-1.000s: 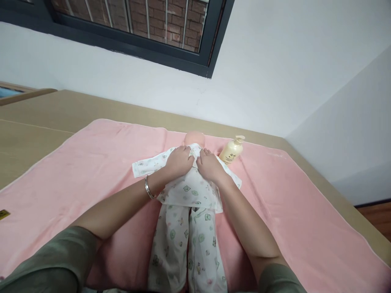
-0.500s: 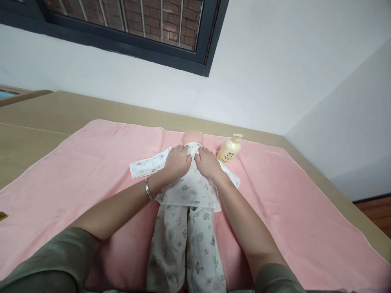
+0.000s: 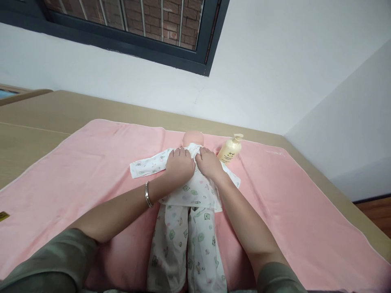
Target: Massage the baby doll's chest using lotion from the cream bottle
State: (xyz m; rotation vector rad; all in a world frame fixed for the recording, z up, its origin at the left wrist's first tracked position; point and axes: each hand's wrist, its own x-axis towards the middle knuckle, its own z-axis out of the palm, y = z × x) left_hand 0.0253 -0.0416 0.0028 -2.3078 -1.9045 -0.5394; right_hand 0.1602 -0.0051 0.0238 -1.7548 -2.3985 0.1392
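Observation:
A baby doll lies on its back on a pink towel, head pointing away from me. It wears a white printed top and matching trousers. My left hand, with a silver bangle at the wrist, rests on the top at the doll's chest, fingers curled onto the cloth near the collar. My right hand lies beside it on the same cloth, fingertips at the neckline. Whether either hand pinches the fabric is hidden. One sleeve spreads out to the left.
A cream pump bottle lies tilted on the towel just right of the doll's head. The towel covers a tan surface that meets a white wall. A dark-framed window is above. A small dark tag sits at the towel's left edge.
My left hand has slid slightly toward the doll's midline and my forearm has shifted inward. The right hand stays in place at the neckline.

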